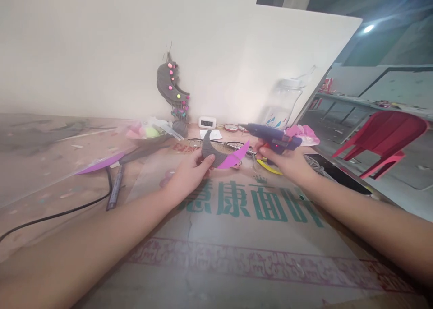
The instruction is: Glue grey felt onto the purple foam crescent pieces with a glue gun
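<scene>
With the left hand (192, 170) pinching the yarn-wrapped crescent (220, 160) and the right hand (281, 159) gripping the glue gun (274, 138), the nozzle (248, 126) should clear skin.

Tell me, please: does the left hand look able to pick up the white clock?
Probably not: the left hand holds the gray-and-purple crescent and would likely need to release it before grasping the white clock beyond.

The lower crescent (219, 159) is grey and purple, the glue gun (269, 134) blue.
</scene>
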`<state>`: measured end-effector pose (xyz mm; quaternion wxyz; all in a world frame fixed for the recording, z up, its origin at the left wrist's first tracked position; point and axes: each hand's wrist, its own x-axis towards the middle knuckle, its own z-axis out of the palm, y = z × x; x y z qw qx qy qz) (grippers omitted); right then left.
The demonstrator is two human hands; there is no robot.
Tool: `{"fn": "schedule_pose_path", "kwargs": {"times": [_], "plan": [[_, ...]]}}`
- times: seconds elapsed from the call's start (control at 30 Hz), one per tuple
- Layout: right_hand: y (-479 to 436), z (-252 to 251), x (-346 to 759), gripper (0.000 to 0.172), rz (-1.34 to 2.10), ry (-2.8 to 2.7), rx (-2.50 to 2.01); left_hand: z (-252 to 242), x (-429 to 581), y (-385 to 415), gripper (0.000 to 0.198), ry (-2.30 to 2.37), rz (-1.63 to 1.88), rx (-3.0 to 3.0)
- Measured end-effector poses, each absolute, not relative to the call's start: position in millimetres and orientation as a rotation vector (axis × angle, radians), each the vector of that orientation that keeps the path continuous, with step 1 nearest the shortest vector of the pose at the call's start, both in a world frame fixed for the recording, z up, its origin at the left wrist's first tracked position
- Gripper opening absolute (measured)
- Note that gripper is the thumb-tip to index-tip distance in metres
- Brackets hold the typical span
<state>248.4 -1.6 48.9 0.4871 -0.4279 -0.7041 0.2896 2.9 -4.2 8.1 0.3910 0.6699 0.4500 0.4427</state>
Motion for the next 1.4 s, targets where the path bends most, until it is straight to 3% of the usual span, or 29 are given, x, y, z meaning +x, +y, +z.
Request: {"fn": "schedule_pose_path", "kwargs": {"times": [0.4,0.73,1.03,1.4], "plan": [[-14,22,248,0.029,0.443,-1.845,-1.185,9,-2,-5,0.027,1.311,1.17,1.767],[-13,17,251,0.025,0.252,-1.883,-1.319,10,-3,-7,0.028,1.319,1.19,1.799],[-15,17,253,0.026,0.228,-1.992,-1.213,13,-3,-7,0.026,1.317,1.226,1.78],[-11,19,249,0.024,0.365,-1.726,-1.158,0,-10,6,0.029,1.334,1.258,1.616]]}}
